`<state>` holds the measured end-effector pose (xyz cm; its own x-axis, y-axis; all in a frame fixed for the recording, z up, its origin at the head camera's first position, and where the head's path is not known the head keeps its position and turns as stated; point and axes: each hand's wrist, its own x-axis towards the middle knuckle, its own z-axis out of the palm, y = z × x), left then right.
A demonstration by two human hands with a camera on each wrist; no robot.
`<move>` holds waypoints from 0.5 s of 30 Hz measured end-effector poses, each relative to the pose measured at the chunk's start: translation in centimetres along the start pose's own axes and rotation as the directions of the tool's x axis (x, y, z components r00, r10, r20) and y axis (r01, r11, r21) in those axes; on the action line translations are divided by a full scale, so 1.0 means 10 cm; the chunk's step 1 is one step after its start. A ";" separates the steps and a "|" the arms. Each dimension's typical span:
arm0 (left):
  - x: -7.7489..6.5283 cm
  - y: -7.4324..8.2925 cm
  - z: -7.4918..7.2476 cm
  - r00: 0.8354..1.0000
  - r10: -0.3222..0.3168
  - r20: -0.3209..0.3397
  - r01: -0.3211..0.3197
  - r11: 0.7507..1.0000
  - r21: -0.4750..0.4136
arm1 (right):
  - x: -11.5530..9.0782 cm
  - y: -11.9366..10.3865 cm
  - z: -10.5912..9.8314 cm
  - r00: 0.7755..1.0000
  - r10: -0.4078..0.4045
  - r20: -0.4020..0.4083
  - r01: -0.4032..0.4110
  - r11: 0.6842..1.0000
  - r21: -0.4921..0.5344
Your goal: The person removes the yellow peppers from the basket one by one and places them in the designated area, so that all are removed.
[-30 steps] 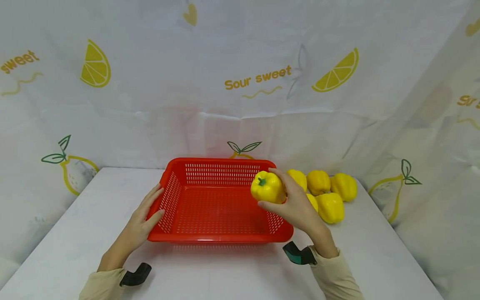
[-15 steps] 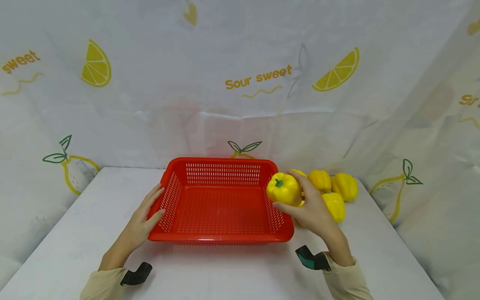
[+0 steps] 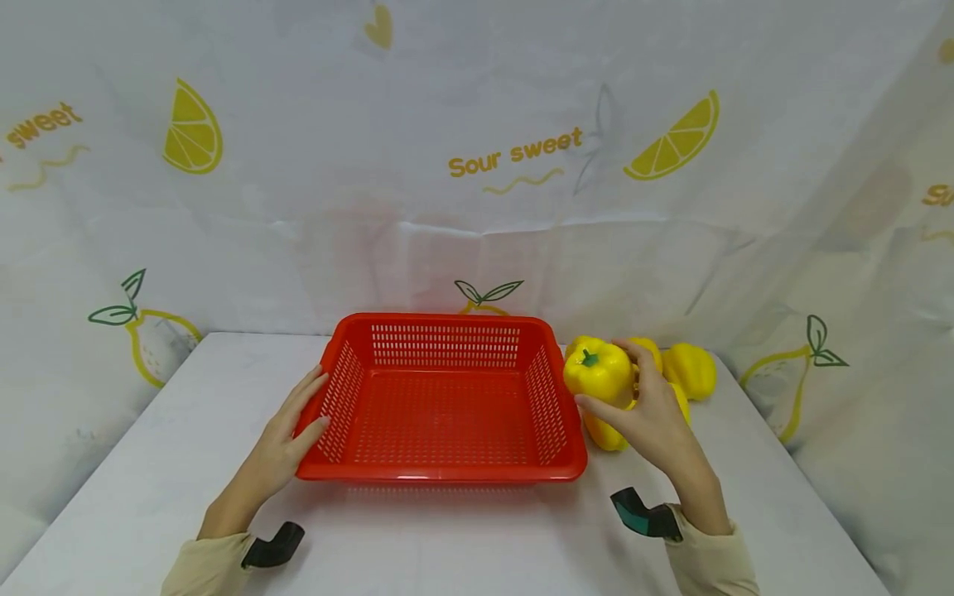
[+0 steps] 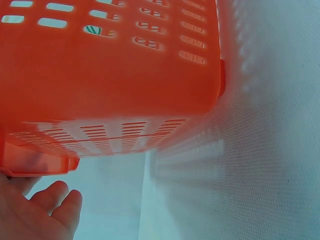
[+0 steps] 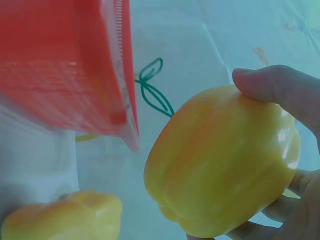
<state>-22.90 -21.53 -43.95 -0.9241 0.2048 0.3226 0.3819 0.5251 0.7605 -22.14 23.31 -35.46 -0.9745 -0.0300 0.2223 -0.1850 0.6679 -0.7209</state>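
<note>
A yellow bell pepper [image 3: 596,371] with a green stem is held by my right hand [image 3: 662,422], thumb on the near side and fingers round the back. The right wrist view shows this pepper [image 5: 225,160] large, raised over the others. Just left of it stands a red plastic basket [image 3: 440,473] with slotted walls; its floor is bare. My left hand [image 3: 270,457] rests at the basket's left rim, fingers spread and fairly straight, thumb tip over the edge. From the left wrist, several fingers [image 4: 67,210] show outside the basket, beneath its rim.
Several more yellow bell peppers [image 3: 690,372] lie in a group right of the basket, partly covered by my right hand. A white cloth [image 3: 477,538] covers the table. Behind it hangs a white curtain [image 3: 335,207] printed with lemons and words.
My right hand has carried the pepper right, from over the basket's right side to over the pepper group. The left hand and basket have stayed in place.
</note>
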 end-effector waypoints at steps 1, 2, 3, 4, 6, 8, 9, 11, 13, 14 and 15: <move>0.00 0.00 0.00 1.000 -0.002 0.002 0.002 1.000 -0.001 | 0.00 0.02 -0.03 1.000 -0.002 -0.007 0.002 1.000 -0.002; 0.00 0.00 0.00 1.000 -0.004 0.003 0.004 1.000 -0.001 | 0.00 0.04 -0.06 1.000 -0.004 -0.017 0.004 1.000 -0.006; 0.00 0.00 0.00 1.000 -0.005 0.004 0.005 1.000 -0.001 | 0.00 0.06 -0.09 1.000 -0.001 -0.023 0.001 1.000 -0.010; 0.00 0.01 0.00 1.000 -0.005 0.005 0.005 1.000 0.001 | 0.00 0.07 -0.11 1.000 0.005 -0.029 -0.005 1.000 -0.009; 0.00 0.01 0.00 1.000 -0.009 0.008 0.009 1.000 -0.001 | 0.00 0.10 -0.16 0.999 0.018 -0.039 -0.019 1.000 -0.016; 0.00 0.01 0.00 1.000 -0.012 0.010 0.012 1.000 -0.003 | -0.01 0.12 -0.20 0.998 0.036 -0.050 -0.038 0.999 -0.027; 0.00 0.01 0.00 1.000 -0.013 0.010 0.013 1.000 -0.006 | -0.01 0.13 -0.21 0.997 0.045 -0.055 -0.047 0.998 -0.032; 0.00 0.01 0.00 1.000 -0.013 0.011 0.013 1.000 -0.009 | -0.01 0.15 -0.24 0.996 0.059 -0.063 -0.061 0.997 -0.041; 0.00 0.01 0.00 1.000 -0.012 0.007 0.012 1.000 -0.001 | -0.01 0.17 -0.26 0.995 0.068 -0.068 -0.071 0.996 -0.046; 0.00 0.01 0.00 1.000 -0.010 0.005 0.010 1.000 0.003 | -0.01 0.18 -0.27 0.995 0.071 -0.069 -0.075 0.996 -0.047; 0.00 0.01 0.00 1.000 -0.007 0.004 0.007 1.000 0.005 | -0.01 0.18 -0.27 0.995 0.075 -0.068 -0.078 0.996 -0.048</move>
<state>-22.88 -21.48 -43.92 -0.9269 0.2041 0.3150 0.3751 0.5309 0.7599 -22.02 26.57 -35.03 -0.9746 0.0710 0.2122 -0.1019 0.7034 -0.7035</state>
